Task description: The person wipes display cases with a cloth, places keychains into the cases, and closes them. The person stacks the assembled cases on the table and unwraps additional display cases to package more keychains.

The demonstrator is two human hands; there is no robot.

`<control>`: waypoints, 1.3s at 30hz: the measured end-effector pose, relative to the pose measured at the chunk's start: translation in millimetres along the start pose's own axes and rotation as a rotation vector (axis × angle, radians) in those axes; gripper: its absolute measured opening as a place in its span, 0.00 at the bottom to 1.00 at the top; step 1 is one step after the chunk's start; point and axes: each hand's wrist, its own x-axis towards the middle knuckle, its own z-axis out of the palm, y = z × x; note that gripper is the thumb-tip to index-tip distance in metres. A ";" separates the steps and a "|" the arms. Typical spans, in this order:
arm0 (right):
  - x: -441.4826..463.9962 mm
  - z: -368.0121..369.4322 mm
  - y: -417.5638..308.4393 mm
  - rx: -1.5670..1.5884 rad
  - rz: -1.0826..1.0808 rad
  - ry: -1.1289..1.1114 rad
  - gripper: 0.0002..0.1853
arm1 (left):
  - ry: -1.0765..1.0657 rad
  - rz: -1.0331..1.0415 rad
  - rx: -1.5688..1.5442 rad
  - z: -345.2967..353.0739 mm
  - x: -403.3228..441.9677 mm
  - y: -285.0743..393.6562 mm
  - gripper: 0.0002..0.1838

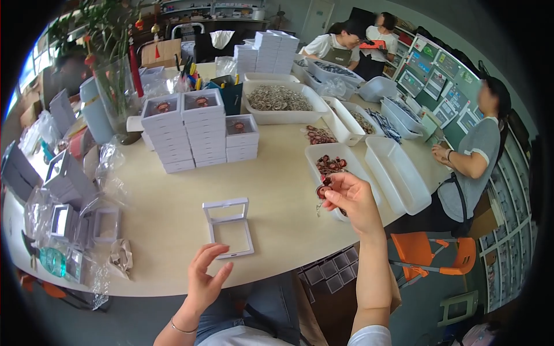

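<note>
Charm (322,191), red-brown w/ a metal clasp (318,209), hangs in the R grip (352,200), to the R of the open frame (229,220) & a bit toward its far side, above the desk (173,213). R grip is closed to a pinch, thumb vs. forefinger, on the charm's R edge. Charm is thus at the fingertips, on the side facing the frame; its long axis runs approx. up-down in view, clasp at the low end. L grip (206,275), fingers loosely curled, wide gap btwn thumb & forefinger, holds nothing; it's at the frame's near L corner, & can't tell if a fingertip touches. L is the nearer to the frame, R the nearer to the charm. Frame's base lies flat, lid raised at its far side. Tray (359,166) w/ more charms (330,165) sits R of the frame, partly behind the R grip. Box stack (205,138) stands beyond the frame, to its L. Co-worker (486,150) in gray, far R of the frame.
</note>
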 end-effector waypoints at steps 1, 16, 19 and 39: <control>-6.1 13.4 -0.6 0.012 -0.007 -0.067 0.20 | -0.013 -0.013 -0.053 3.9 0.1 3.2 0.16; -107.0 136.5 51.3 -0.307 -0.249 -0.209 0.13 | -0.264 -0.610 -0.705 -24.9 -29.2 11.6 0.06; -98.5 125.0 51.0 -0.375 -0.453 -0.363 0.13 | -0.493 -0.680 -0.713 -39.1 -20.5 11.1 0.07; -45.8 101.3 76.8 -0.191 -0.367 -0.192 0.07 | -0.130 -0.802 -0.587 -42.7 30.6 0.7 0.10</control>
